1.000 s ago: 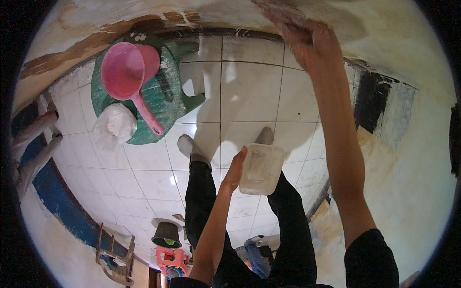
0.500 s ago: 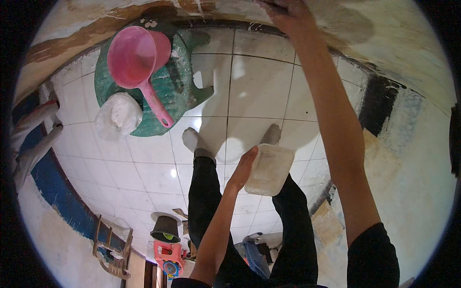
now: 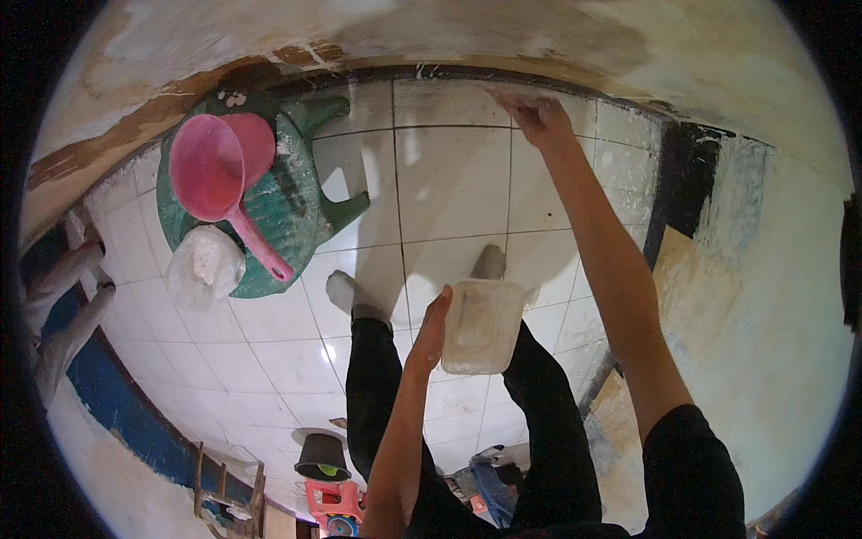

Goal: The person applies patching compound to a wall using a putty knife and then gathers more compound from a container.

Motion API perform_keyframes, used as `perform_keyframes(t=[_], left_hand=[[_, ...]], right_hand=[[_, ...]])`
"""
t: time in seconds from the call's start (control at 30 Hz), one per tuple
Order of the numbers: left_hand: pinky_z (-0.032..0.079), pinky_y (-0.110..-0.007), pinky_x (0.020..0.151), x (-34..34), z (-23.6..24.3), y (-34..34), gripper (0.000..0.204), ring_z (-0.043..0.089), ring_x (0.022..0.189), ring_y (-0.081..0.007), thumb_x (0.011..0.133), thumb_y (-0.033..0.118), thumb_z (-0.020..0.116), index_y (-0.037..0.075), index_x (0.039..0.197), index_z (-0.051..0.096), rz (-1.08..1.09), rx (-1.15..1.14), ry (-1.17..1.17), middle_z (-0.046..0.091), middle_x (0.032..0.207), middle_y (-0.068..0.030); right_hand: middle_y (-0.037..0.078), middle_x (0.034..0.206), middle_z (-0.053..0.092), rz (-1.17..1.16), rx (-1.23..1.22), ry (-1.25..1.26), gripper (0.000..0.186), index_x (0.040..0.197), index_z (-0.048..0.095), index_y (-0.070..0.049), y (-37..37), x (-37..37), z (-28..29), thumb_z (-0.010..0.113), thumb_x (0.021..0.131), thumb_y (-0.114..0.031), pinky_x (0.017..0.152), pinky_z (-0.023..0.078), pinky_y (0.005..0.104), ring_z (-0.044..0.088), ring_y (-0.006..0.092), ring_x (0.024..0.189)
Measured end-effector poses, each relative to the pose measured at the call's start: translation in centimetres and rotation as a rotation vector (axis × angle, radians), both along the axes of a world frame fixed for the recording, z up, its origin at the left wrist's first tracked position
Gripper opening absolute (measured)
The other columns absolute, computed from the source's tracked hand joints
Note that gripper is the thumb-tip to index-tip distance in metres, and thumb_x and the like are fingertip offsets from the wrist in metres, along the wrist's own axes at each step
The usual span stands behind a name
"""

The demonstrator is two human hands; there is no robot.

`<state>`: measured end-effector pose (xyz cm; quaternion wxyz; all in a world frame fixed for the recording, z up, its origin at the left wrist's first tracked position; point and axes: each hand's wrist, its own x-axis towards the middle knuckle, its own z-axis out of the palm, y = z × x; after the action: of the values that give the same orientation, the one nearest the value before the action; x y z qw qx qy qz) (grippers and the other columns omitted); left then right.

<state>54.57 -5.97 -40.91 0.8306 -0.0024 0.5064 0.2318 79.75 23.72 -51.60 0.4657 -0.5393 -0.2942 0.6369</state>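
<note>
My left hand point(image 3: 432, 334) grips the side of a pale, rectangular plastic container point(image 3: 483, 327), smeared inside with whitish residue, above my legs. My right hand point(image 3: 537, 117) reaches far forward, close to the base of the stained wall point(image 3: 503, 40). Its fingers point left and are smeared at the tips, so whether they hold anything thin is unclear. At the far left, a pink dipper point(image 3: 208, 169) with a long handle rests on a green plastic stool point(image 3: 301, 193) spotted with white. By the stool's near edge is a clear plastic bag point(image 3: 206, 268) of white powder.
White tiles point(image 3: 449, 180) cover the floor around my feet. Behind me stand a dark bucket point(image 3: 321, 455) and a red plastic toy-like object point(image 3: 334, 503). A small wooden rack point(image 3: 229, 494) is at the lower left. Bare, patchy wall point(image 3: 754, 296) runs along the right.
My right hand has come down and back from the wall. The container in my left hand has shifted slightly left and nearer. My view has tilted, bringing more wall into sight.
</note>
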Motion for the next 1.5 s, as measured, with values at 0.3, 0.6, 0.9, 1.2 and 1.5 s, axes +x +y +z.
perform_keyframes(t=[0.3, 0.6, 0.9, 1.2, 1.5], left_hand=[[0.043, -0.032, 0.095, 0.3, 1.4, 0.0, 0.070, 0.056, 0.105, -0.0190, 0.095, 0.060, 0.039, -0.002, 0.125, 0.052, -0.053, 0.035, 0.029, 0.059, 0.117, -0.0116], [0.046, -0.033, 0.093, -0.5, 1.2, -0.9, 0.066, 0.058, 0.104, -0.0187, 0.096, 0.059, 0.039, -0.001, 0.122, 0.054, 0.013, 0.008, 0.001, 0.060, 0.114, -0.0110], [0.046, -0.032, 0.092, -1.2, 0.8, -2.2, 0.066, 0.057, 0.103, -0.0170, 0.096, 0.058, 0.039, -0.001, 0.123, 0.053, 0.004, -0.032, 0.025, 0.060, 0.116, -0.0101], [0.044, -0.032, 0.095, 0.4, 0.1, -2.3, 0.071, 0.057, 0.107, -0.0184, 0.095, 0.061, 0.039, -0.002, 0.124, 0.053, -0.017, 0.006, -0.001, 0.059, 0.118, -0.0118], [0.044, -0.032, 0.096, -0.1, 0.3, -2.4, 0.072, 0.057, 0.107, -0.0183, 0.096, 0.061, 0.035, -0.002, 0.125, 0.052, -0.030, -0.004, 0.003, 0.060, 0.118, -0.0110]], right_hand=[[0.023, 0.136, 0.043, 0.318, 0.386, -0.883, 0.047, 0.139, 0.029, 0.005, 4.9, 3.3, 7.9, 0.045, 0.099, -0.014, 0.110, 0.041, 0.0442, 0.048, 0.0390, 0.121], [0.028, 0.132, 0.043, -0.275, -0.135, 0.351, 0.039, 0.134, 0.034, 0.009, 2.3, 0.4, 5.3, 0.038, 0.101, -0.010, 0.109, 0.043, 0.0414, 0.049, 0.0391, 0.120], [0.022, 0.134, 0.044, 0.493, 0.348, -1.111, 0.041, 0.134, 0.033, 0.010, 2.5, 6.0, 4.4, 0.038, 0.100, -0.013, 0.108, 0.043, 0.0475, 0.047, 0.0372, 0.122], [0.027, 0.133, 0.042, -0.294, -0.141, 0.267, 0.042, 0.137, 0.026, 0.009, 3.3, 3.4, 2.9, 0.032, 0.100, -0.012, 0.108, 0.041, 0.0521, 0.045, 0.0414, 0.124], [0.033, 0.127, 0.044, 0.527, 0.381, -1.025, 0.044, 0.138, 0.019, 0.011, 0.8, 5.8, 9.3, 0.031, 0.099, -0.004, 0.107, 0.041, 0.0535, 0.046, 0.0431, 0.123]])
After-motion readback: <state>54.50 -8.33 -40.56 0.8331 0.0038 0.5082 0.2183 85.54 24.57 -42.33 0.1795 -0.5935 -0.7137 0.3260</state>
